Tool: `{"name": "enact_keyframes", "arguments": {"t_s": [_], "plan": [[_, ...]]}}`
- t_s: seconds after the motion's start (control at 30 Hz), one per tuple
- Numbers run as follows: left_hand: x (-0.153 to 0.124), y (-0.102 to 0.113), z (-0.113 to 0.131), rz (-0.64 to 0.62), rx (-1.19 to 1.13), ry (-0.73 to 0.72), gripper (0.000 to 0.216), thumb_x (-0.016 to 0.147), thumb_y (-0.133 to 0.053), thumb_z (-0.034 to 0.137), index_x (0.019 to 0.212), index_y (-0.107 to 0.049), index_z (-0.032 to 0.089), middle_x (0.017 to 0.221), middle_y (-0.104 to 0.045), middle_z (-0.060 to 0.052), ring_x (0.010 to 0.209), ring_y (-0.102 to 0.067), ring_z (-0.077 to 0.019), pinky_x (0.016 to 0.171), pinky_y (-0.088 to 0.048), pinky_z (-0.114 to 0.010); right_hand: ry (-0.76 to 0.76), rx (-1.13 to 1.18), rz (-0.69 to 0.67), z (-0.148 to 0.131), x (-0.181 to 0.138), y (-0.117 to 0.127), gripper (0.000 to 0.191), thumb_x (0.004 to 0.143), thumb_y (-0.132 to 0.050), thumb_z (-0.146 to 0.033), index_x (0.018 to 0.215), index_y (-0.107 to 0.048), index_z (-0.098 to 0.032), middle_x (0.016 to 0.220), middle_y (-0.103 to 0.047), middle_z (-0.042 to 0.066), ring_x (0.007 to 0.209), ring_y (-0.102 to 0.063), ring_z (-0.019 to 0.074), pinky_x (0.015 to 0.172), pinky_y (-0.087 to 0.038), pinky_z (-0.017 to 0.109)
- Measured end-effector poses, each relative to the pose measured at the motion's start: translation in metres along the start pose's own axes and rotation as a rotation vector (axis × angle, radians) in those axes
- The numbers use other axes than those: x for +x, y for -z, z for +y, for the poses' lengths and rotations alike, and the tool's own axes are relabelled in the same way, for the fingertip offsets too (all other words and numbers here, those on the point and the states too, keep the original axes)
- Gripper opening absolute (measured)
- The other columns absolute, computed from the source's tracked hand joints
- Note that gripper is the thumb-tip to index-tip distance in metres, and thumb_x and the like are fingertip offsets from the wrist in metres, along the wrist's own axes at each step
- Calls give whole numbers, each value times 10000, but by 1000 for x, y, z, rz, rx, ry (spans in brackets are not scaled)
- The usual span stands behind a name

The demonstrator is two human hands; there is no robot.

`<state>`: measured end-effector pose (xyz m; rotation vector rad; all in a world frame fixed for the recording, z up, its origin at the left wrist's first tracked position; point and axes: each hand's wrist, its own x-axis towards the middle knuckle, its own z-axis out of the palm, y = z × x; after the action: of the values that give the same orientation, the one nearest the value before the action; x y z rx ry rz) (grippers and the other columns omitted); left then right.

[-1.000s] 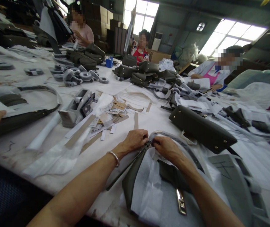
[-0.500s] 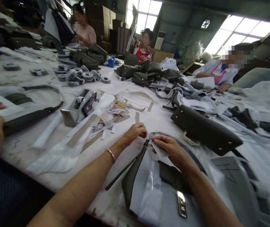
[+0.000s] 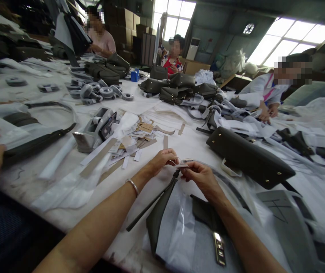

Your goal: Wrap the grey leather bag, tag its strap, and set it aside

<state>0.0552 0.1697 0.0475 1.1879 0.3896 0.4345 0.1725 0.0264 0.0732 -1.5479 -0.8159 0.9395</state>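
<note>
A small, flat, pale tag [image 3: 183, 166] is pinched in the right hand [image 3: 204, 176] above the dark olive handbag [image 3: 159, 222]; the left hand [image 3: 162, 161] is nearly closed, its hold unclear. The handbag's front is covered with translucent white sheeting [image 3: 176, 233]; the tag seems unfastened.

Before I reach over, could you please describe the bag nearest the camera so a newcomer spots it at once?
Find the near edge of the white tabletop. There, below the right hand, lies a dark bag partly under pale wrapping. Its gold clasp sets it apart from the studded bag beyond.
</note>
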Motion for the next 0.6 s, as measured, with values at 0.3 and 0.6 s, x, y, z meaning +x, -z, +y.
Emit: {"name": "enact_keyframes", "arguments": {"t_s": [0.3,0.6], "plan": [[1,-6,-5,64,112,-14,198,668,-630,327,724,-539,161,515,-475,57,422,-353,-57,418,-242,-188,162,-513,181,6,0,-6,434,756,-680,-569,593,-514,-204,542,-480,-41,522,-416,116,515,-328,254],[-3,-17,-6,114,355,-217,126,706,-627,269,718,-598,148,651,-577,23,575,-485,-87,548,-379,-202,188,-784,107,3,1,-9,381,799,-541,-501,567,-444,-215,523,-430,-41,511,-377,119,510,-259,258]]}}
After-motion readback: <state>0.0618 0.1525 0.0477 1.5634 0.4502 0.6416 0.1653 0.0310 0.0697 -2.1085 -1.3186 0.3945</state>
